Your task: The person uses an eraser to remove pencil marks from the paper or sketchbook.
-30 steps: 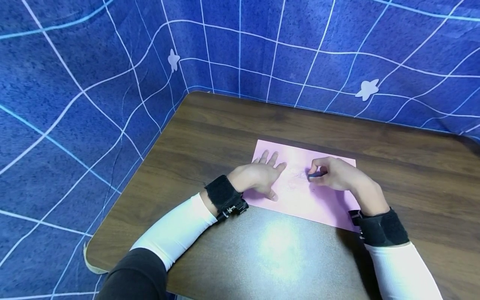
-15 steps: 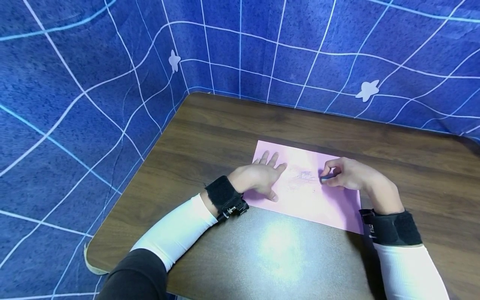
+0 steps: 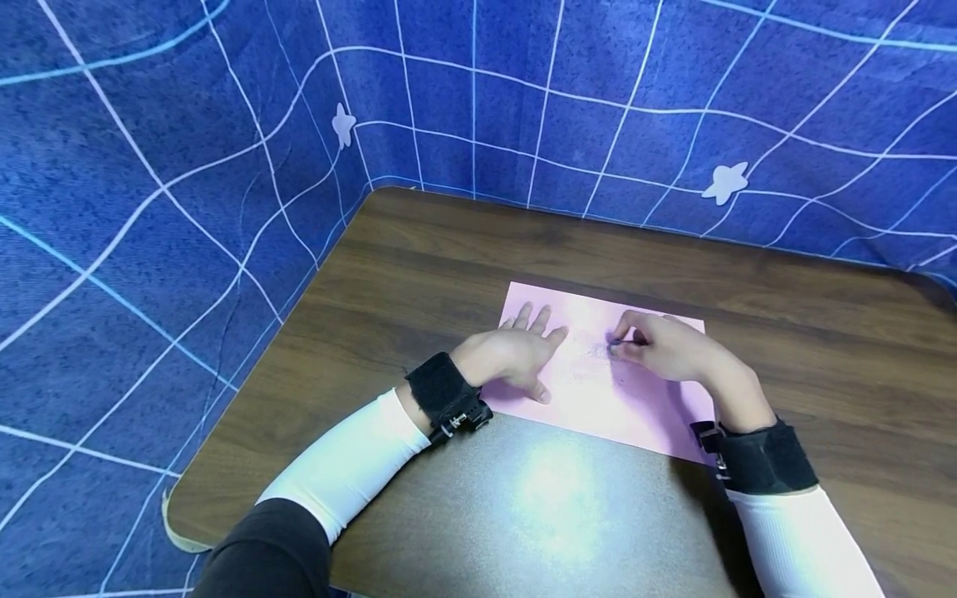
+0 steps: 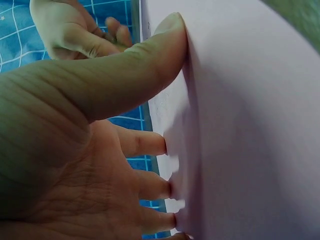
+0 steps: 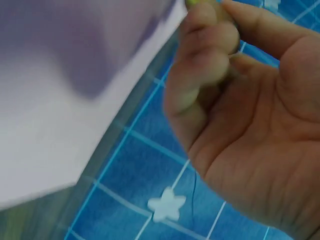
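Observation:
A pink sheet of paper [image 3: 583, 415] lies on the brown wooden table. My left hand [image 3: 516, 357] is spread on the sheet's left part, fingers apart. In the left wrist view its thumb [image 4: 160, 55] and straight fingertips press on the paper. My right hand [image 3: 669, 345] pinches a small dark piece [image 3: 617, 342] between thumb and fingers, low over the middle of the sheet. In the right wrist view a yellow-green bit [image 5: 191, 2] shows at those fingertips; I cannot tell its kind. Faint greyish scribble marks [image 3: 596, 351] are on the paper beside the piece.
The wooden table [image 3: 419, 274] extends around the sheet, with a bright glare [image 3: 557, 498] near its front. A blue curtain [image 3: 523, 100] with white lines and star shapes stands along the back and left edges. Black straps with small cameras circle both wrists.
My right hand slid right with the dark piece, uncovering the scribble marks, then came back left over the middle of the sheet. My left hand has stayed in place on the paper.

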`<state>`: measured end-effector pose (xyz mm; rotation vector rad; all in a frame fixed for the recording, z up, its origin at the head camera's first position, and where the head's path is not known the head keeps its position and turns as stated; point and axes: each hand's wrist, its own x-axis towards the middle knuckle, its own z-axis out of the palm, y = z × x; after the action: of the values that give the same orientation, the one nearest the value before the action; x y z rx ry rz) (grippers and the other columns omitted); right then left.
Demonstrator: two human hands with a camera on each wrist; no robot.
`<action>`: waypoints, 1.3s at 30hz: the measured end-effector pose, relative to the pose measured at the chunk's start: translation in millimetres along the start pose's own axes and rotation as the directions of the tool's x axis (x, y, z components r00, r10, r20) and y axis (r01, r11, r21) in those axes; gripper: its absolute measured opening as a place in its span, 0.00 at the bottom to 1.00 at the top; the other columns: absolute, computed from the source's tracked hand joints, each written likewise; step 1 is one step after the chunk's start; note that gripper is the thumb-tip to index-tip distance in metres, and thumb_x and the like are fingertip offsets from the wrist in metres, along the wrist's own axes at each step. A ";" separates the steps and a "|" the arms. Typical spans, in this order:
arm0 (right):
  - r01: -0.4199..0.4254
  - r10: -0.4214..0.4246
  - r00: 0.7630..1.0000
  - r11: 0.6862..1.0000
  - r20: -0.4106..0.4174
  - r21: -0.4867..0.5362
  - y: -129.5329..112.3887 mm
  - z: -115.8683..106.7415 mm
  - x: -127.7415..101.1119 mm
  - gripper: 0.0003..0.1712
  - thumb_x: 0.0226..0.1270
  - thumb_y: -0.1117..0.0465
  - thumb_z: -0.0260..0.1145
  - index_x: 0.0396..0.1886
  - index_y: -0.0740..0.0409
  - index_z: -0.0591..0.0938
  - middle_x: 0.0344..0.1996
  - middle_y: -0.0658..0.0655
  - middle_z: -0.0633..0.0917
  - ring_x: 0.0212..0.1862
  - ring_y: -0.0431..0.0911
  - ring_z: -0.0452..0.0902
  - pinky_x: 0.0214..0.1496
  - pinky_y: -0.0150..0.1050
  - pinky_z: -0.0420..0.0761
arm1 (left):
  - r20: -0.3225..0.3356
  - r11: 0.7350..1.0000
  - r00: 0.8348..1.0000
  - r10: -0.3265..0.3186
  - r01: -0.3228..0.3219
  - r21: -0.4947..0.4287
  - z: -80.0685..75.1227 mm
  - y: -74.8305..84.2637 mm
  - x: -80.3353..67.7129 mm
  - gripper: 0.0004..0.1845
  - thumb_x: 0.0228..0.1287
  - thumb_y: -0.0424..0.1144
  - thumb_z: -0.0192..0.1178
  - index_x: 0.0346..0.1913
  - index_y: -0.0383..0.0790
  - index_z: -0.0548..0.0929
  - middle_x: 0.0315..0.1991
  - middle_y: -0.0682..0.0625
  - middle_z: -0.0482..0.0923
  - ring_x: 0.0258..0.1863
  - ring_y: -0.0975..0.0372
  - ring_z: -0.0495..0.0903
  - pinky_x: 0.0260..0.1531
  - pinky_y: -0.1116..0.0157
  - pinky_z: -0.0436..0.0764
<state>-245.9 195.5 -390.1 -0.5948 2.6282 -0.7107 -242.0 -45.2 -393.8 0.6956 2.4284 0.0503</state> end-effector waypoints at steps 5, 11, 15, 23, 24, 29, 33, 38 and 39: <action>0.120 -0.120 0.989 0.993 -0.086 -0.015 -13.4 16.8 8.6 0.06 0.71 0.62 0.68 0.44 0.55 0.80 0.20 0.48 0.80 0.22 0.40 0.71 0.26 0.36 0.72 | -0.008 1.000 1.000 0.002 -0.002 0.019 -0.6 0.2 0.8 0.60 0.62 0.60 0.69 0.84 0.48 0.39 0.83 0.38 0.24 0.82 0.41 0.26 0.83 0.46 0.42; 0.102 -0.119 0.981 0.988 -0.151 -0.118 -24.4 27.9 10.9 0.06 0.68 0.61 0.71 0.34 0.51 0.80 0.23 0.48 0.83 0.25 0.42 0.71 0.29 0.37 0.69 | -0.008 0.999 1.000 0.002 -0.002 0.032 -0.5 0.1 1.2 0.60 0.61 0.61 0.69 0.84 0.48 0.40 0.83 0.38 0.25 0.82 0.41 0.26 0.83 0.46 0.42; 0.038 -0.054 0.987 0.993 -0.149 -0.110 -25.6 28.4 10.7 0.08 0.68 0.60 0.71 0.31 0.49 0.79 0.22 0.49 0.81 0.25 0.43 0.71 0.29 0.37 0.69 | -0.007 0.999 1.000 -0.002 0.002 0.032 0.8 -0.5 1.9 0.60 0.61 0.61 0.68 0.84 0.49 0.40 0.83 0.38 0.25 0.82 0.41 0.26 0.83 0.47 0.42; -0.059 0.051 0.993 0.996 -0.111 -0.069 -24.2 24.7 10.6 0.07 0.68 0.57 0.70 0.32 0.48 0.79 0.23 0.50 0.81 0.24 0.43 0.74 0.28 0.37 0.71 | -0.002 1.000 1.000 -0.014 0.014 0.017 1.3 -0.2 1.8 0.60 0.62 0.60 0.69 0.84 0.50 0.39 0.84 0.39 0.25 0.82 0.42 0.25 0.83 0.48 0.41; -0.070 0.062 0.992 0.995 -0.108 -0.068 -23.7 23.8 10.4 0.07 0.68 0.57 0.70 0.32 0.48 0.79 0.22 0.50 0.81 0.24 0.44 0.74 0.28 0.37 0.71 | -0.005 1.000 1.000 -0.014 0.014 0.017 1.1 -0.1 1.6 0.60 0.62 0.60 0.69 0.84 0.50 0.39 0.84 0.39 0.25 0.82 0.42 0.25 0.83 0.48 0.41; -0.092 0.087 0.992 0.995 -0.090 -0.049 -19.3 18.6 9.2 0.09 0.68 0.56 0.70 0.31 0.49 0.79 0.19 0.48 0.73 0.26 0.44 0.70 0.29 0.37 0.68 | -0.006 1.000 1.000 -0.011 0.011 0.022 -0.1 0.9 0.3 0.60 0.62 0.60 0.69 0.84 0.50 0.39 0.84 0.39 0.25 0.82 0.42 0.26 0.83 0.48 0.42; -0.105 0.103 0.992 0.994 -0.077 -0.030 -14.1 14.6 7.8 0.09 0.66 0.56 0.71 0.30 0.49 0.78 0.19 0.47 0.70 0.26 0.44 0.67 0.29 0.37 0.66 | -0.007 1.000 1.000 -0.007 0.008 0.023 -0.7 1.3 -1.0 0.60 0.62 0.60 0.68 0.84 0.50 0.39 0.84 0.39 0.25 0.82 0.42 0.26 0.83 0.48 0.43; -0.121 0.118 0.990 0.992 -0.080 -0.028 -5.1 9.6 6.1 0.09 0.63 0.59 0.71 0.28 0.51 0.77 0.19 0.47 0.72 0.27 0.44 0.68 0.30 0.37 0.66 | -0.006 1.000 1.000 -0.006 0.006 0.015 -1.0 0.7 -2.5 0.60 0.62 0.60 0.68 0.84 0.50 0.39 0.83 0.39 0.24 0.82 0.42 0.25 0.83 0.48 0.42; -0.120 0.118 0.990 0.992 -0.080 -0.030 -3.4 8.6 5.9 0.09 0.62 0.60 0.71 0.28 0.51 0.77 0.19 0.47 0.72 0.27 0.44 0.68 0.30 0.37 0.65 | -0.005 1.000 1.000 -0.005 0.005 0.013 -1.0 0.5 -2.8 0.60 0.62 0.59 0.68 0.84 0.49 0.39 0.83 0.39 0.24 0.82 0.42 0.25 0.83 0.48 0.41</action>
<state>-246.1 186.6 -396.5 -0.4233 2.7265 -0.6655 -240.4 -46.1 -391.3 0.6956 2.4376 0.0344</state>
